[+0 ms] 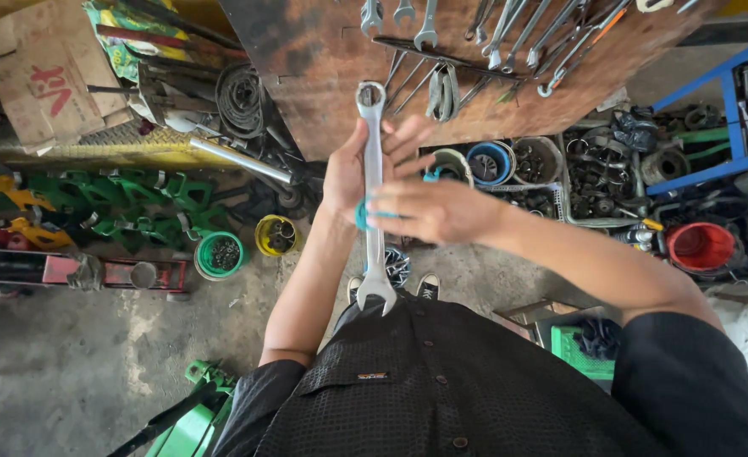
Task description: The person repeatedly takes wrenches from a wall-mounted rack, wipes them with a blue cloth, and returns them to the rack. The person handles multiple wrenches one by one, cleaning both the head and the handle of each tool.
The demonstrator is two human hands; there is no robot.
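Note:
A long silver combination wrench stands upright in front of me, ring end up and open jaw down near my black shirt. My left hand lies behind its shank with the fingers spread, supporting it. My right hand reaches across from the right and its fingers press a small teal roll, apparently tape, against the shank about midway. Both hands hover above the concrete floor and my shoes.
A rusty wooden tool board with hanging wrenches is straight ahead. Tubs of metal parts, a red bucket and a blue rack crowd the right. Green stands, small tins and a cardboard box lie left.

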